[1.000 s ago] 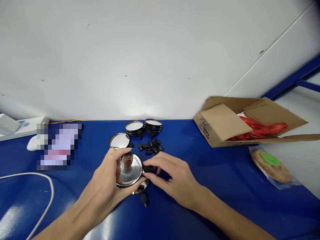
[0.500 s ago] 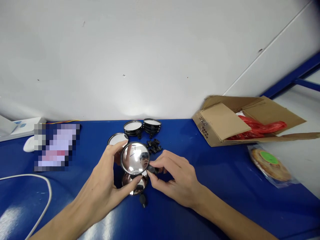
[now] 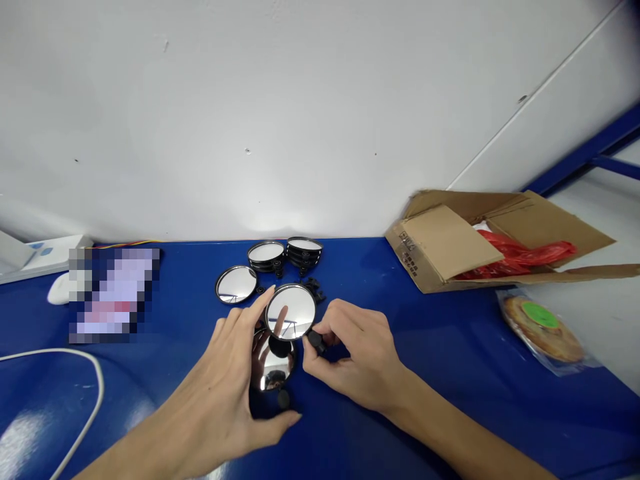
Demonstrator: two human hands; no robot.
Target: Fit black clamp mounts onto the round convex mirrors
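Note:
A round black-rimmed mirror [image 3: 291,311] is held up over the table by my right hand [image 3: 357,350], whose thumb and fingers pinch the black knob [image 3: 316,341] at its lower right edge. My left hand [image 3: 227,387] is spread, its index fingertip near the mirror's upper left rim and its thumb apart below. Under the raised mirror lies another shiny round mirror [image 3: 273,365] with a black knob [image 3: 284,399]. Behind them are a single mirror [image 3: 237,285], two stacks of mirrors [image 3: 266,253] [image 3: 304,248] and small black parts [image 3: 314,289], partly hidden.
An open cardboard box [image 3: 450,243] holding a red plastic bag [image 3: 525,255] stands at the right, a wrapped round item [image 3: 543,330] before it. At the left are a blurred-out phone [image 3: 116,293], a white mouse [image 3: 59,288] and a white cable [image 3: 100,383]. A wall [image 3: 310,133] rises behind.
The held mirror has moved slightly right and tilted. My left thumb has come off it and moved down, the hand opening. The single mirror behind is now fully uncovered.

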